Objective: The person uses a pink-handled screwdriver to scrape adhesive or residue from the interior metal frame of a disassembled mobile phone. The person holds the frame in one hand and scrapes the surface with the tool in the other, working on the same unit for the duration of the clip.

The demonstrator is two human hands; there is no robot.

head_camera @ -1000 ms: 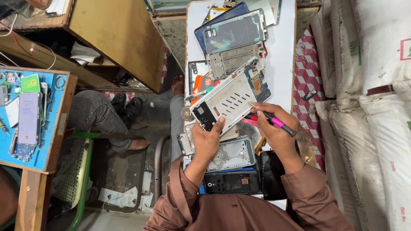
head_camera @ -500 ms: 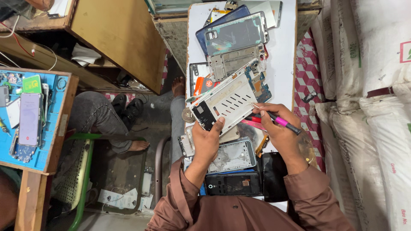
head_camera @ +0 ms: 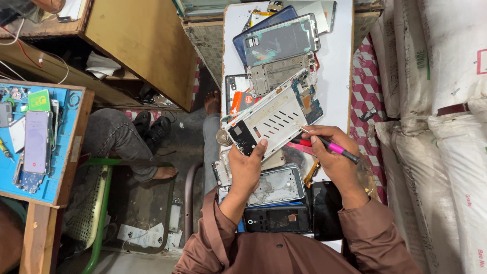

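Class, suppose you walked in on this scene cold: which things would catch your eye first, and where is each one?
First, the opened phone at centre, its white inner frame tilted, gripped by the left hand while the right hand holds a pink-handled tool at its edge. Next, the heap of phone frames and back covers piled on the white table beyond. At far left, a blue work mat carries another phone.

We see a small white table [head_camera: 337, 76] between stacked white sacks [head_camera: 446, 101] and a wooden cabinet [head_camera: 142, 45]. Beside it, a green chair [head_camera: 99, 203] stands on dusty concrete floor [head_camera: 147, 203].
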